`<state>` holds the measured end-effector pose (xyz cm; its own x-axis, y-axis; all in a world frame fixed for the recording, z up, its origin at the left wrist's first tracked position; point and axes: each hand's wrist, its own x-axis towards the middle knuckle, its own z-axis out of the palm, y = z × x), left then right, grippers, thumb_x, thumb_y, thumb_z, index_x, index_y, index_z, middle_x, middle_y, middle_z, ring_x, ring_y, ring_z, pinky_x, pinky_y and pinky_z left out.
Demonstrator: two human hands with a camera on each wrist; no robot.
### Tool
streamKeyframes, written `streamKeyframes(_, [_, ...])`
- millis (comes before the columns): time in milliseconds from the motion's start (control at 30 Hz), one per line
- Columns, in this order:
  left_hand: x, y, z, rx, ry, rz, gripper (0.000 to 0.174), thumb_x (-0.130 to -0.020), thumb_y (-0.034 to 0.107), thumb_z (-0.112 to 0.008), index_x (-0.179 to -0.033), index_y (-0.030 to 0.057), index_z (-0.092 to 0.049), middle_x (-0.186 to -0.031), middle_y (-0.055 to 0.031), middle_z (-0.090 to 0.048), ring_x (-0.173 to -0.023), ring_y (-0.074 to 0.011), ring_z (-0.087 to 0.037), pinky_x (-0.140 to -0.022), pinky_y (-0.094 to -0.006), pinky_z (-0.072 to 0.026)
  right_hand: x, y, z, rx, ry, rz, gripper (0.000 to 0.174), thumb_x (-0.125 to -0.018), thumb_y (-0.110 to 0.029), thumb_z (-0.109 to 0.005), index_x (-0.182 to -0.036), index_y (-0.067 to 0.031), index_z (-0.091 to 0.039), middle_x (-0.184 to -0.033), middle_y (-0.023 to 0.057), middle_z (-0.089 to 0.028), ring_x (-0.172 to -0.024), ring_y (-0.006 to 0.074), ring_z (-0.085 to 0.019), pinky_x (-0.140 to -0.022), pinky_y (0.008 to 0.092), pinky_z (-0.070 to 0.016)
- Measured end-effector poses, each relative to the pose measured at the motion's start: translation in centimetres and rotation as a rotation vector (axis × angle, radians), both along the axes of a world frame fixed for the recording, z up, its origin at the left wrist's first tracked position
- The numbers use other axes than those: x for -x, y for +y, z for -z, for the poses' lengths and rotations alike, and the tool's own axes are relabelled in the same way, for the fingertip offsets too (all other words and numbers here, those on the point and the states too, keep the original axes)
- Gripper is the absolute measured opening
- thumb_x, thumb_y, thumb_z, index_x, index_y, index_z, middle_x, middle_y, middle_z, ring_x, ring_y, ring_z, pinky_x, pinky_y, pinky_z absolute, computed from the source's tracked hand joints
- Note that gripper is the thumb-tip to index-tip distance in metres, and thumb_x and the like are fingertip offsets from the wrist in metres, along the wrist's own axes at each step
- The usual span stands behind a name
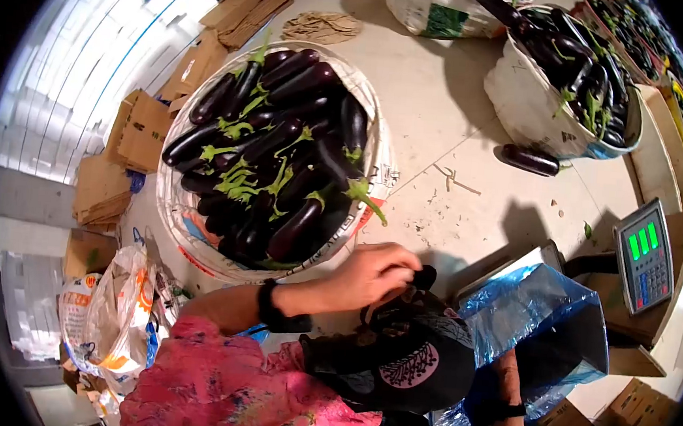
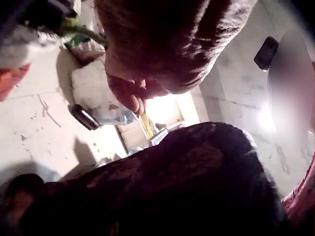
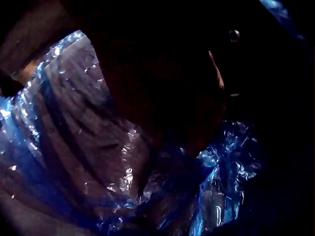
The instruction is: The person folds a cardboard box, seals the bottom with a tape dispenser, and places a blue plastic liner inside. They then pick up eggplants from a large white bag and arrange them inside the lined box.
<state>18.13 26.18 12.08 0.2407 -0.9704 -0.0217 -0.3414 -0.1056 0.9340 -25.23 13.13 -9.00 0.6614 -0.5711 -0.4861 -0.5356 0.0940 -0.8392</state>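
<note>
My left hand [image 1: 377, 275], with bent fingers, is raised beside a black cap [image 1: 394, 359] with a pink embroidered patch. In the left wrist view the fingers [image 2: 129, 93] hang over dark fabric, and I cannot tell whether they touch anything. My right hand [image 1: 507, 376] reaches into a blue plastic bag [image 1: 509, 312]; its fingers are hidden by film and shadow. Crinkled film [image 3: 128, 162] surrounds it in the right wrist view. Ahead of the left hand stands a round white sack [image 1: 371, 128] heaped with purple eggplants [image 1: 283, 138].
A scale display [image 1: 644, 254] glows green at the right, its platform [image 1: 503, 276] beside the bag. Another eggplant sack [image 1: 520, 99] stands at upper right, a single eggplant [image 1: 529, 160] on the floor before it. Flattened cardboard [image 1: 137, 127] and plastic bags [image 1: 117, 308] lie at the left.
</note>
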Motion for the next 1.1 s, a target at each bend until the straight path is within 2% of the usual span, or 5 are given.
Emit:
streamKeyframes(200, [-8.1, 9.0, 3.6, -0.025, -0.324, -0.547, 0.027, -0.089, 0.002, -0.063, -0.115, 0.0007, -0.060, -0.097, -0.0103, -0.064, -0.082, -0.0206, -0.064, -0.074, -0.0285, -0.0522, -4.4, 1.7, -7.8, 0.192, 0.265, -0.063, 0.039, -0.089, -0.013, -0.062, -0.126, -0.0035, -0.056, -0.122, 0.0135, -0.064, -0.113, 0.0316, -0.060, -0.097, 0.0358, -0.0465])
streamKeyframes(467, [-12.2, 2.9, 7.2, -0.272, 0.805, -0.752, 0.049, -0.094, 0.045, -0.064, -0.122, 0.0060, -0.056, -0.111, -0.0110, -0.064, -0.100, -0.0232, -0.062, -0.087, -0.0390, -0.0513, -5.0, 0.7, -8.3, 0.251, 0.730, -0.421, 0.036, -0.087, -0.021, -0.064, -0.118, -0.0027, -0.058, -0.121, 0.0207, -0.062, -0.112, 0.0336, -0.060, -0.091, 0.0405, -0.0500])
streamKeyframes(633, [-12.5, -2.0, 10.8, -0.016, 1.248, -0.729, 0.033, -0.092, 0.037, -0.068, -0.105, 0.0074, -0.063, -0.102, -0.0091, -0.068, -0.093, -0.0231, -0.064, -0.088, -0.0386, -0.0515, -1.2, 2.0, -7.0, 0.641, 0.663, -0.458, 0.017, -0.083, -0.020, -0.067, -0.076, -0.0053, -0.068, -0.083, 0.0202, -0.068, -0.080, 0.0345, -0.069, -0.067, 0.0444, -0.0528])
streamKeyframes(967, [-10.0, 5.4, 1.9, 0.059, 1.326, 0.122, 0.107, -0.070, 0.052, -0.075, -0.153, 0.0048, -0.027, -0.094, -0.0131, -0.059, -0.075, -0.0224, -0.060, -0.056, -0.0347, -0.0522, -6.8, 2.2, -21.0, 0.366, 0.408, -0.110, 0.017, -0.086, -0.012, -0.071, -0.099, -0.0019, -0.067, -0.088, 0.0174, -0.069, -0.079, 0.0334, -0.068, -0.069, 0.0383, -0.0531])
streamKeyframes(1100, [-7.9, 3.9, 0.1, -0.021, 1.039, 0.073, 0.087, -0.071, 0.032, -0.075, -0.145, 0.0012, -0.040, -0.118, -0.0193, -0.063, -0.093, -0.0280, -0.067, -0.081, -0.0362, -0.0544, -8.4, 2.0, -24.5, 0.425, 0.239, -0.011, 0.017, -0.087, -0.005, -0.068, -0.102, 0.0014, -0.065, -0.087, 0.0181, -0.068, -0.075, 0.0284, -0.067, -0.067, 0.0356, -0.0517])
